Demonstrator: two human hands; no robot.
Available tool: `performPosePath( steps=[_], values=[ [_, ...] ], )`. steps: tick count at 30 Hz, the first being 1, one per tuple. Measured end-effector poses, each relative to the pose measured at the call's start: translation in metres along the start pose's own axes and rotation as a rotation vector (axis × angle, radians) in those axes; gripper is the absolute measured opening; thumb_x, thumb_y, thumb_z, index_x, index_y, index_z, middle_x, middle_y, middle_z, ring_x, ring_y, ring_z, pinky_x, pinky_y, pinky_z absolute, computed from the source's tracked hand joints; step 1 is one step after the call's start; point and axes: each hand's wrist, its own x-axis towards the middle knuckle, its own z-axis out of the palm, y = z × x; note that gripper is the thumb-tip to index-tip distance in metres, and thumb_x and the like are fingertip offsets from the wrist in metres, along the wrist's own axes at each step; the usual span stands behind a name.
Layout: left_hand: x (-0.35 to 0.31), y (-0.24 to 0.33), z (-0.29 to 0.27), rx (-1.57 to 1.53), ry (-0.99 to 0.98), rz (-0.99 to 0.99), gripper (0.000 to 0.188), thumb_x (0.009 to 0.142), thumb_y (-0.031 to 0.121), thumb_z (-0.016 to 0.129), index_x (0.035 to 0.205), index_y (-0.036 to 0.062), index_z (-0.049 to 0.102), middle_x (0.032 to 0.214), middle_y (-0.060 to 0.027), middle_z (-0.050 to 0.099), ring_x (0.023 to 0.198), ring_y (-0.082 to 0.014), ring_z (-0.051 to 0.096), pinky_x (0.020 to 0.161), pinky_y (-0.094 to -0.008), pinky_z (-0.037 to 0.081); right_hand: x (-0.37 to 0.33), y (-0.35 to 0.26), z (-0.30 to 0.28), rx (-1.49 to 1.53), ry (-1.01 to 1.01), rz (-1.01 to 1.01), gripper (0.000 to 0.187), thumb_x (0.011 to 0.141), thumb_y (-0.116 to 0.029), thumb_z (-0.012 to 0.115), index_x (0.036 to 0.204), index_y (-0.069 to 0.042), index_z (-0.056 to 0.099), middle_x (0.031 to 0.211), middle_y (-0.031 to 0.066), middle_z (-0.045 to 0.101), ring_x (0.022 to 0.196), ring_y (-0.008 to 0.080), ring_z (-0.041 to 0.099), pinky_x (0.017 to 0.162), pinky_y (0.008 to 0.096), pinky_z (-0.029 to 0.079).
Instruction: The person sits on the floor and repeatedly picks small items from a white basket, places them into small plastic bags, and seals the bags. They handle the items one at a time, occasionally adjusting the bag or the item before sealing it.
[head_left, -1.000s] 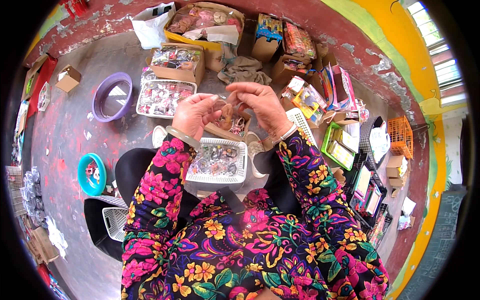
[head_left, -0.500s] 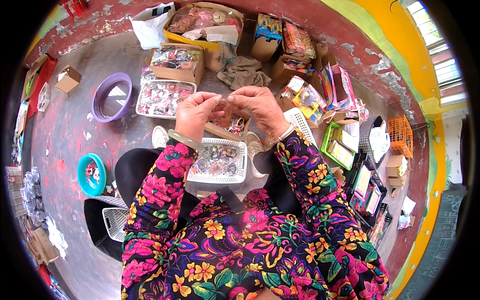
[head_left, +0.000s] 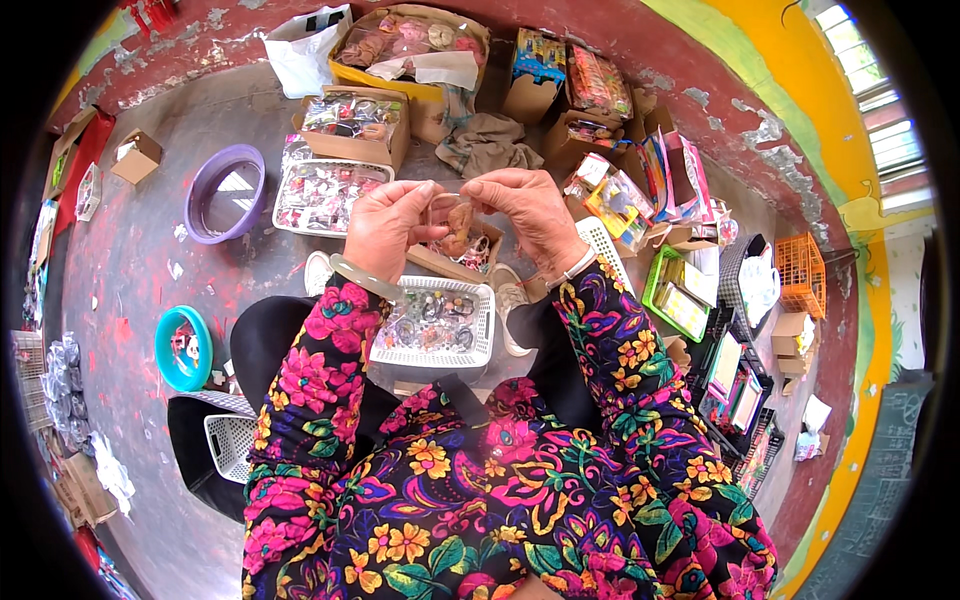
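Both of my hands are raised in front of me with their fingers pinched. Between them stretches a small clear plastic bag point(head_left: 458, 208), its upper edge held on one side by my left hand point(head_left: 388, 222) and on the other by my right hand point(head_left: 532, 218). Something orange-brown and soft-looking point(head_left: 460, 232) shows in the bag; its kind I cannot make out. Below the hands, a white plastic basket point(head_left: 430, 355) holds several small bagged rings that look like hair ties. Partly behind my hands, a cardboard box point(head_left: 450, 267) has more small coloured things in it.
A second white basket point(head_left: 283, 222) full of bagged pieces stands beyond my left hand, beside a cardboard box point(head_left: 345, 148). At left are a purple basin point(head_left: 193, 205) and a teal basin point(head_left: 163, 350). On the right stand a green basket point(head_left: 655, 272) and an orange crate point(head_left: 803, 270).
My hands have moved slightly apart, and the fingertips have spread along the bag's edge. More of the clear bag and the orange-brown thing now shows between them.
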Motion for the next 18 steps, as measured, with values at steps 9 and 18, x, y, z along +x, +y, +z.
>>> performPosePath(
  steps=[9,18],
  values=[
    [0.001,0.003,0.0,0.281,0.032,0.197,0.026,0.081,0.011,0.059,0.106,0.0019,0.057,0.095,-0.0066,0.063,0.088,-0.0126,0.058,0.066,-0.0211,0.046,0.002,0.006,-0.007,-0.106,0.01,-0.04,0.01,0.076,-0.007,0.064,0.08,0.002,0.064,0.072,0.0031,0.06,0.066,0.0094,0.054,0.061,0.0218,0.043],
    [0.004,-0.007,-0.006,0.786,-0.213,0.168,0.016,0.077,0.01,0.062,0.088,-0.0015,0.065,0.081,-0.0073,0.064,0.079,-0.0126,0.057,0.073,-0.0261,0.045,0.003,0.011,-0.008,-0.466,-0.26,-0.349,0.009,0.076,-0.007,0.064,0.08,0.001,0.065,0.073,0.0039,0.059,0.07,0.0103,0.054,0.06,0.0219,0.042]
  ],
)
